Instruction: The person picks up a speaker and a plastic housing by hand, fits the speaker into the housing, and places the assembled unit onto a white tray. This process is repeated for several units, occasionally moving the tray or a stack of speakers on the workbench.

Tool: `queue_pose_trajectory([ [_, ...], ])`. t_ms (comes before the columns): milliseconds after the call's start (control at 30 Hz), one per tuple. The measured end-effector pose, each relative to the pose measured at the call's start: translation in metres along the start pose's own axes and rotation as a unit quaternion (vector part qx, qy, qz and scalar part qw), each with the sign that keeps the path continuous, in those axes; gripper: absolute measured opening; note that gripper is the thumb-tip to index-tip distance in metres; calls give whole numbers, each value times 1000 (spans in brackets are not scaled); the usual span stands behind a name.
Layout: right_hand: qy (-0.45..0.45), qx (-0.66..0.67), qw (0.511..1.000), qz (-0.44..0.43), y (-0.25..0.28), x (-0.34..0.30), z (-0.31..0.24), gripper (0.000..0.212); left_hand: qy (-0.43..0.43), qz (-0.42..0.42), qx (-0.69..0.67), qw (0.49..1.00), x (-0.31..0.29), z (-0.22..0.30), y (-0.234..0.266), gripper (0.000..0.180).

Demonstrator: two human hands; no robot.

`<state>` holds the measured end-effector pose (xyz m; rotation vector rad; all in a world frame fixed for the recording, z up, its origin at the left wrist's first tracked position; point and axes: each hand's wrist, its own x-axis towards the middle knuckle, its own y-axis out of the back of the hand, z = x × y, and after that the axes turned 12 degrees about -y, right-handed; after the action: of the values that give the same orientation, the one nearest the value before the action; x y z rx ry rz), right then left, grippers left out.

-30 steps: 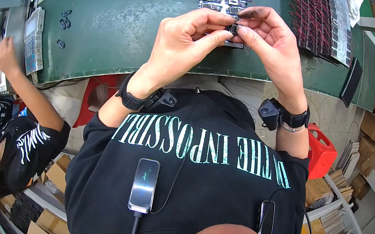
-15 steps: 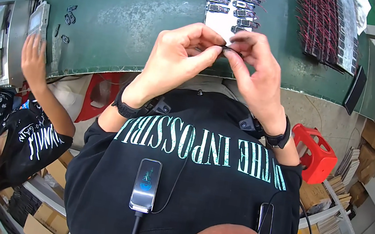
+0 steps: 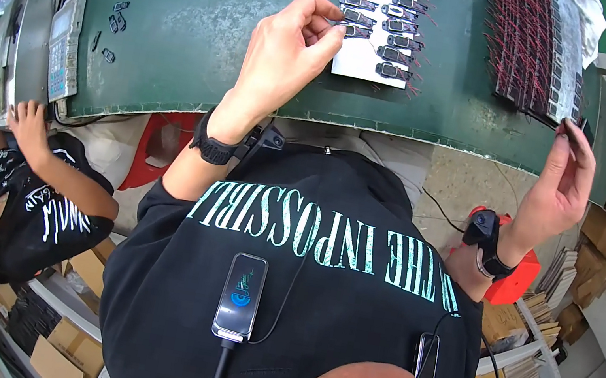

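Observation:
My left hand (image 3: pixel 294 51) is pinched at the left end of a small black part with a rectangular raised face (image 3: pixel 357 32). That part lies at the lower end of the left column on a white strip (image 3: pixel 352 65). Two columns of similar black parts (image 3: pixel 392 71) with thin dark red wires cover the strip. Far to the right, my right hand (image 3: pixel 557 187) has its thumb and fingers pressed together at the near corner of a metal plate (image 3: pixel 564 80). Something dark shows at those fingertips, too small to make out.
Rows of wired black parts (image 3: pixel 515 48) lie left of the metal plate. Several loose black pieces (image 3: pixel 117 22) sit on the green table (image 3: pixel 215 46) at left. A co-worker's hand (image 3: pixel 29 127) is near a grey device (image 3: pixel 63 49). A red stool (image 3: pixel 517 273) stands at right.
My hands have parted from the thin dark piece they both held. The left moved up to the strip, where another black part now lies; the right swung far right to the plate's corner.

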<state>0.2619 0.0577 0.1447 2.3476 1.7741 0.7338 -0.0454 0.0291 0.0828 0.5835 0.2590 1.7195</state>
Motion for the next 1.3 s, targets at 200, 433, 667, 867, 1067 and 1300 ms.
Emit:
queue_pose_trajectory([
  [200, 73, -87, 993, -15, -3, -2, 2, 16, -94, 64, 68, 991, -9, -5, -2, 14],
  [433, 22, -52, 997, 57, 27, 25, 18, 21, -120, 44, 119, 985, -12, -2, 7, 13],
  [667, 57, -290, 952, -73, 64, 35, 42, 28, -230, 168, 299, 910, -5, -64, 62, 28],
  [867, 2, -177, 982, -63, 65, 56, 65, 29, 60, 184, 518, 833, -35, -159, 188, 70],
  [1067, 36, -290, 951, -100, 82, 66, 60, 29, 82, 25, 489, 868, -22, -174, 201, 72],
  [1300, 102, -324, 935, -98, 42, 81, 58, 27, -33, -60, 472, 879, -31, -131, 132, 58],
])
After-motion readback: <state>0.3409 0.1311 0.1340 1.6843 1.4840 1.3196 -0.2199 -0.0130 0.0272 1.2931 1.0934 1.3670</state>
